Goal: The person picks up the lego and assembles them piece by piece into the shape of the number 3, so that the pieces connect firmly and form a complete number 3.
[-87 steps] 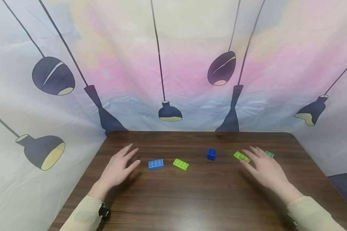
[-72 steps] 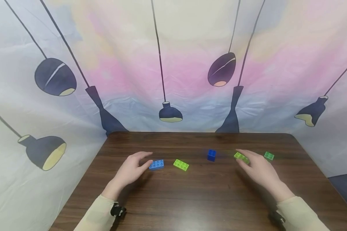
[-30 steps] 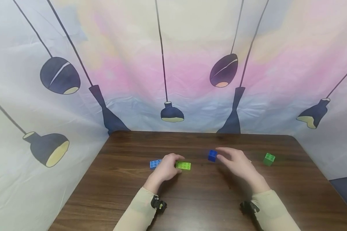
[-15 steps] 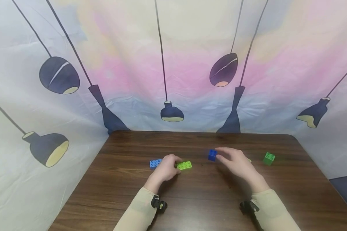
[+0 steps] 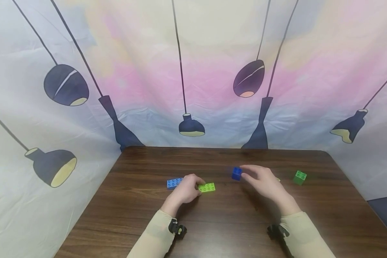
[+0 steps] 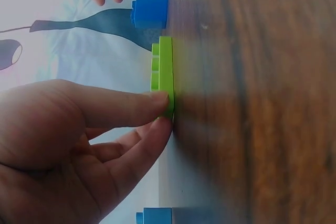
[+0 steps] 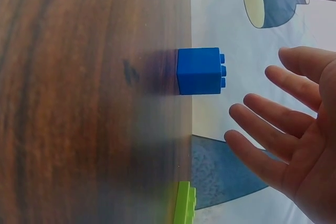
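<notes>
In the head view my left hand (image 5: 186,188) is at a flat lime-green toy brick (image 5: 208,187) near the middle of the table. The left wrist view shows thumb and fingertip pinching one end of this lime brick (image 6: 166,66), studs facing up. My right hand (image 5: 264,181) hovers just right of a dark blue toy block (image 5: 237,173). Seen from the right wrist, its fingers are relaxed and apart from the blue block (image 7: 198,72). A second lime brick (image 7: 182,203) lies near that hand, mostly hidden behind it in the head view.
A light blue brick (image 5: 173,183) lies just left of my left hand, partly covered by it. A green block (image 5: 299,177) stands farther right. The dark wooden table (image 5: 232,222) ends at a fabric backdrop (image 5: 213,107) printed with lamps.
My left hand has moved right, past the light blue brick, and taken hold of the lime brick, which has turned and shifted slightly nearer. My right hand has moved left toward the dark blue block.
</notes>
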A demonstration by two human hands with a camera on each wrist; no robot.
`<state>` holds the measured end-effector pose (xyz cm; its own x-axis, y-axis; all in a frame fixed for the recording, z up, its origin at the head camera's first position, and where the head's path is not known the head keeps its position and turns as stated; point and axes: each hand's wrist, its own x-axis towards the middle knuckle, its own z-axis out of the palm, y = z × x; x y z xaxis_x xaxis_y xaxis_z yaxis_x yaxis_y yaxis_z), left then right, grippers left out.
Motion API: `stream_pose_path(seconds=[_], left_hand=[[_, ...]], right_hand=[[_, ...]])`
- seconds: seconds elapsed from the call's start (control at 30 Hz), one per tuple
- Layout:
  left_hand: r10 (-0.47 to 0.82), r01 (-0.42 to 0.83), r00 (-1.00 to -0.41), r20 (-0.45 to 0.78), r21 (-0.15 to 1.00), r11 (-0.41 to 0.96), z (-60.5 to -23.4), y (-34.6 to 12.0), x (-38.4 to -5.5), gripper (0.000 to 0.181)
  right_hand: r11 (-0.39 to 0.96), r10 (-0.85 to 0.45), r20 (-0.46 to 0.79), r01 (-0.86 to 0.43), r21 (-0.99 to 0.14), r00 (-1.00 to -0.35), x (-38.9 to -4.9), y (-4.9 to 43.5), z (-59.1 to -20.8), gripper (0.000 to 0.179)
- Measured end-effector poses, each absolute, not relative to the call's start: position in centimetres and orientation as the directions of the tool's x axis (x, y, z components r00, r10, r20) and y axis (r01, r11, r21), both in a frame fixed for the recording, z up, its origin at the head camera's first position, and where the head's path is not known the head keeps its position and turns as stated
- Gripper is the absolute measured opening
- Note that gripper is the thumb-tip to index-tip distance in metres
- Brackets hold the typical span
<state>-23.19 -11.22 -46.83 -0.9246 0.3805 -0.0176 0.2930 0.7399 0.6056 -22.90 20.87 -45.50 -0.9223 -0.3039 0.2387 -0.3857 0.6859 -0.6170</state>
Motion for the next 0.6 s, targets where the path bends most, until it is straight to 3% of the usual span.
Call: stream_pose_path(seconds=[0.6], left_hand=[[0.44, 0.313, -0.897, -0.04, 0.645, 0.697, -47.22, -10.25, -22.88, 0.031]], right_hand=[[0.667, -0.313, 0.215, -0.375, -0.644, -0.925, -23.34, 21.05, -46.03, 0.044]])
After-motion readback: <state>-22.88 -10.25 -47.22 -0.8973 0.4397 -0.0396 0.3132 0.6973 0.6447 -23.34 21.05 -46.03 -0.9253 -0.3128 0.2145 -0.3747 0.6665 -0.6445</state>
